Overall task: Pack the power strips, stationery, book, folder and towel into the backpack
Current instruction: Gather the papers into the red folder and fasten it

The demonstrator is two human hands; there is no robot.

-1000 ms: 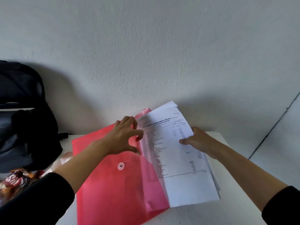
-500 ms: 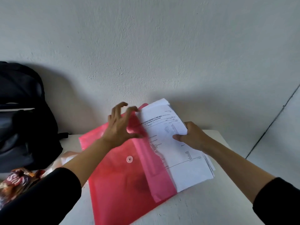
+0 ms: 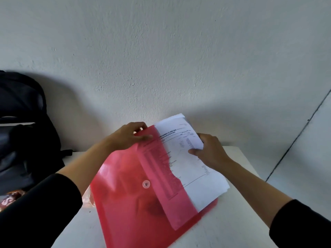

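The red folder [image 3: 129,208] lies tilted across the white table [image 3: 232,226], and its translucent flap is lifted at the far end. The left hand [image 3: 129,136] pinches the folder's top corner, fingers curled over the red plastic. The right hand [image 3: 209,151] is clamped on a sheaf of printed papers [image 3: 202,181] at its right edge, thumb on the top sheet and fingers tucked underneath.

The papers sit partly inside the folder. Their left strip shows through the red flap, and the rest sticks out to the right over the table. A round clear snap button [image 3: 146,184] shows on the folder's front, not covered by the flap.

Off to the left, well apart from the folder, the black backpack [image 3: 23,133] stands against the white wall [image 3: 161,59]. The left black sleeve [image 3: 35,215] blocks much of the table's near left side. Only a scrap of pale pink plastic [image 3: 87,198] beside the folder's left edge and a printed wrapper [image 3: 9,198] at the far left peek out.
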